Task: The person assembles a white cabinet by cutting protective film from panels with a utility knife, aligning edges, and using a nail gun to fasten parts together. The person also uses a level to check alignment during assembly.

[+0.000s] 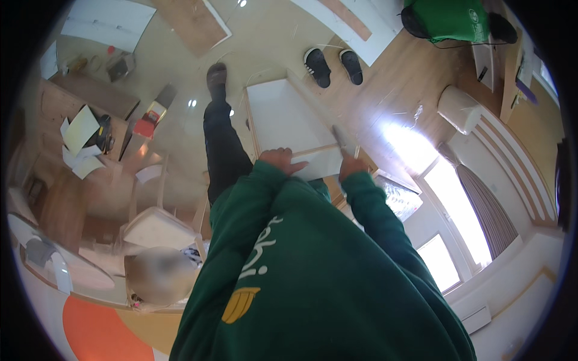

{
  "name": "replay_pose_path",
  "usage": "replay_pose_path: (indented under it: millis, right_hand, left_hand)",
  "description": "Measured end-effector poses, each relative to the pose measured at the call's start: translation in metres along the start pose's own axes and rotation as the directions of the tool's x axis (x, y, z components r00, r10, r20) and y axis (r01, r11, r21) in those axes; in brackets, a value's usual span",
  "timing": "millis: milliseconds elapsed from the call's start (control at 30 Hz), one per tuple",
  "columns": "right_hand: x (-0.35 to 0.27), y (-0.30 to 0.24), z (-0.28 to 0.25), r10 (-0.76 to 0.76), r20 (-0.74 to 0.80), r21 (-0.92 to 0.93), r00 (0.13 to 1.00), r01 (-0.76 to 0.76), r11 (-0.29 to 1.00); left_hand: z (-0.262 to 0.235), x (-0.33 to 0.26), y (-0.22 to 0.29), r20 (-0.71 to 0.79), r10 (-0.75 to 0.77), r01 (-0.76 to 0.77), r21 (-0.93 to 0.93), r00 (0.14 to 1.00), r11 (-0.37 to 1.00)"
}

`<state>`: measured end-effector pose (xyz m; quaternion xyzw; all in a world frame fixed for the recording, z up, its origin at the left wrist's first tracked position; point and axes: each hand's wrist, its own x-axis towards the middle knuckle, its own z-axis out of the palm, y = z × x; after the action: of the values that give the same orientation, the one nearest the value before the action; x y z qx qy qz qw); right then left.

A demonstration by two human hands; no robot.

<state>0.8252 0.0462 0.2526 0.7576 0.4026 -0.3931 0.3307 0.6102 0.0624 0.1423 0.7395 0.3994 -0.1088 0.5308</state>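
Note:
A shallow drawer-like wooden box [289, 114] with a white inside and pale wood edges lies in front of me. My left hand [279, 160] is closed over its near edge at the left, with the thumb stretched along the white front. On the right, my right hand [351, 166] is wrapped round the handle of a knife [339, 137]. Its grey blade points away from me, beside the box's right side. Most of the handle is hidden in my fist.
Two dark slippers [317, 67] lie beyond the box. A red-handled tool [146, 124] rests to the left, near paper sheets [81, 129]. White panels [108, 23] lie at the far left. A green bag [454, 21] is far right, and a chair [158, 228] stands lower left.

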Motion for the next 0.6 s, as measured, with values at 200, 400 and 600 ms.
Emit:
replay_pose_path:
  millis: [200,400,600]
  right_hand:
    - [-0.064,-0.031,-0.009,-0.039,0.094,-0.006,0.995,0.04,0.999]
    - [0.01,0.013,0.004,-0.05,0.049,-0.071,0.998,0.054,0.996]
    - [-0.056,-0.026,0.007,-0.109,0.126,-0.155,0.986,0.128,0.98]
  left_hand:
    - [0.005,0.0,-0.003,-0.096,0.024,-0.023,0.007,0.995,1.0]
    - [0.009,-0.007,-0.002,-0.024,0.021,-0.021,-0.006,0.999,1.0]
    - [0.009,-0.01,-0.001,-0.038,0.002,-0.002,-0.02,0.999,1.0]
